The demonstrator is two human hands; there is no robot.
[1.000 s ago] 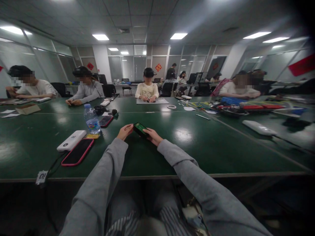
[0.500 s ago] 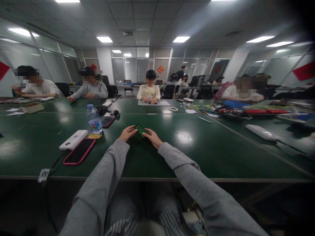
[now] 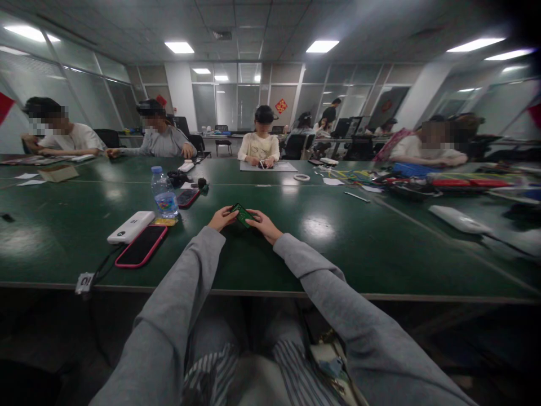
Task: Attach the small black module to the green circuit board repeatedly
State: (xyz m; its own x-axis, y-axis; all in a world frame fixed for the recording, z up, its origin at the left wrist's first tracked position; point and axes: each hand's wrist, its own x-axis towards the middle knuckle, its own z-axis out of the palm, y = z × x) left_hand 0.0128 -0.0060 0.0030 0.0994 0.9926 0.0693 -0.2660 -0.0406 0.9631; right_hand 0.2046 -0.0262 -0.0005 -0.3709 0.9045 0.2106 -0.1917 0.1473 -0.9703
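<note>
A small rectangular panel (image 3: pixel 242 216), green with pale marks and a dark edge, is held tilted above the table between my two hands. On its left side, my left hand (image 3: pixel 221 218) grips it with the thumb over the near face. My right hand (image 3: pixel 265 225) is closed on its right side, thumb on the face. The panel's back and the fingers behind it are hidden. Whether it is a circuit board or a device with a lit face, I cannot tell.
Left of my hands are a water bottle (image 3: pixel 164 194), a white power bank (image 3: pixel 131 227) and a pink-cased phone (image 3: pixel 142 246). Another phone (image 3: pixel 187 197) lies behind the bottle. A white device with a cable (image 3: pixel 459 219) and a pen (image 3: pixel 357 197) lie rightward. Several people sit around the table.
My view has tilted down a little, so the table sits higher in the picture. Both hands keep their hold on the panel. A person at the far left has spread their arms apart.
</note>
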